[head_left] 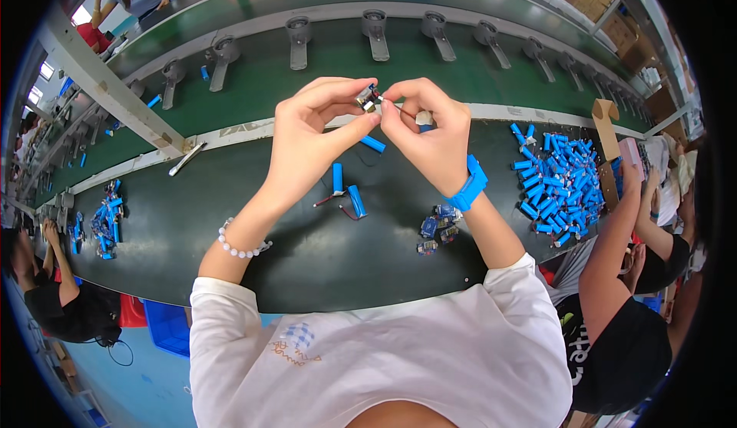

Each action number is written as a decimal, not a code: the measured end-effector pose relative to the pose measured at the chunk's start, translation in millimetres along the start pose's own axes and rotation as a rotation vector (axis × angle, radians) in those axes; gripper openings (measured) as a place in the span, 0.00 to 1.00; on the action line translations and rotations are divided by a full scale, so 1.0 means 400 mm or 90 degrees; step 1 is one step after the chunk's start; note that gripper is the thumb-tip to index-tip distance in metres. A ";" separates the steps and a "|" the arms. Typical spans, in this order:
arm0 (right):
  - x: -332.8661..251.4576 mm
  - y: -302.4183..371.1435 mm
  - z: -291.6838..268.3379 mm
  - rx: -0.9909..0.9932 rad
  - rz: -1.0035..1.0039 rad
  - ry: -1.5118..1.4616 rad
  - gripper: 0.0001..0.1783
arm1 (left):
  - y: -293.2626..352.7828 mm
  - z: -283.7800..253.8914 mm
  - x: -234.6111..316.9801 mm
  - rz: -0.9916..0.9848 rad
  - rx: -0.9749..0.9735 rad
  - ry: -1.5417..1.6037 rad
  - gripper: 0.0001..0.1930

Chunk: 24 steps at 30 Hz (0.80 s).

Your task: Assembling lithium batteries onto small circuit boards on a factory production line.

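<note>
Two bare hands meet at the upper centre of the frame, fingertips almost touching. Thumb and forefinger of the left hand (326, 117) are pinched narrow on a small circuit board (368, 99), which sits just left of the gap between the hands. It is dark, with a pale metallic block, a brassy lower corner and a touch of red on its right edge; any marking on it is too small to read. The right hand (430, 125) pinches a thin reddish wire (404, 112) close to the board's right edge, its thumb and forefinger nearly closed together.

Just below the hands lies a blue cylinder (373, 144), partly covered; two more, a near upright one (338, 177) and a tilted one (356, 201), lie lower on the dark tabletop (307, 271), with short leads. Right of these, beside the right forearm, is a small group of blue-cased boards (439, 228).

Farther out, a large heap of blue cylinders (554, 186) fills the right of the table. Grey handled housings (375, 36) line the green belt (261, 67) across the top. Printed lettering with a blue checked patch marks the white shirt (399, 351); pale lettering shows on a co-worker's black shirt (622, 351), lower right.
</note>
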State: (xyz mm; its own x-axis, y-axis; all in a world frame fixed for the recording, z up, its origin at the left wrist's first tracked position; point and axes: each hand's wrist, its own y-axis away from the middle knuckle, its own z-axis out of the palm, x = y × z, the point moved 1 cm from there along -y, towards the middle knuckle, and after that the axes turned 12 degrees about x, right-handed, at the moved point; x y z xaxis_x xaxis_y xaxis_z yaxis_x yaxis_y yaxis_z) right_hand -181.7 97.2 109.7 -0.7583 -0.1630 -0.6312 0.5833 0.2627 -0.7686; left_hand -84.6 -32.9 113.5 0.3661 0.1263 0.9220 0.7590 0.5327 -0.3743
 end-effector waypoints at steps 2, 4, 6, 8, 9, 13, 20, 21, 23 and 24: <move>-0.002 0.003 -0.001 0.002 0.000 0.000 0.05 | 0.003 0.002 -0.006 0.013 0.002 0.004 0.18; -0.002 0.003 0.000 -0.003 0.018 0.005 0.04 | 0.002 0.002 -0.015 0.048 0.009 0.000 0.18; -0.002 0.004 -0.001 -0.004 0.037 0.005 0.04 | 0.002 0.002 -0.020 0.081 0.009 -0.033 0.18; -0.001 0.005 0.000 -0.006 0.058 0.006 0.04 | 0.000 0.003 -0.024 0.112 0.010 -0.066 0.18; -0.005 0.006 0.001 0.000 0.059 0.007 0.04 | 0.004 0.005 -0.021 0.125 0.014 -0.083 0.18; -0.006 0.008 0.005 0.026 0.049 0.027 0.04 | 0.004 0.011 -0.030 0.161 0.041 -0.104 0.18; 0.001 0.014 0.008 0.044 -0.006 0.081 0.04 | 0.004 0.021 -0.043 0.213 0.060 -0.131 0.19; 0.002 0.015 0.009 0.039 -0.004 0.083 0.04 | 0.004 0.020 -0.044 0.223 0.060 -0.136 0.18; 0.000 0.016 0.009 0.034 -0.001 0.084 0.04 | 0.001 0.014 -0.044 0.233 0.059 -0.140 0.18; -0.002 0.016 0.009 0.027 0.005 0.080 0.04 | -0.001 0.010 -0.042 0.239 0.050 -0.155 0.18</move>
State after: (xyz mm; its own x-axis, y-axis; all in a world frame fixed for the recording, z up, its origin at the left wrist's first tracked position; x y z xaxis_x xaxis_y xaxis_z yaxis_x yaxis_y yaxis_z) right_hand -176.4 95.4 104.7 -0.7826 -0.0404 -0.6212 0.5989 0.2232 -0.7691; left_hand -93.3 -31.9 98.4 0.4638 0.5103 0.7242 0.5519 0.4730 -0.6868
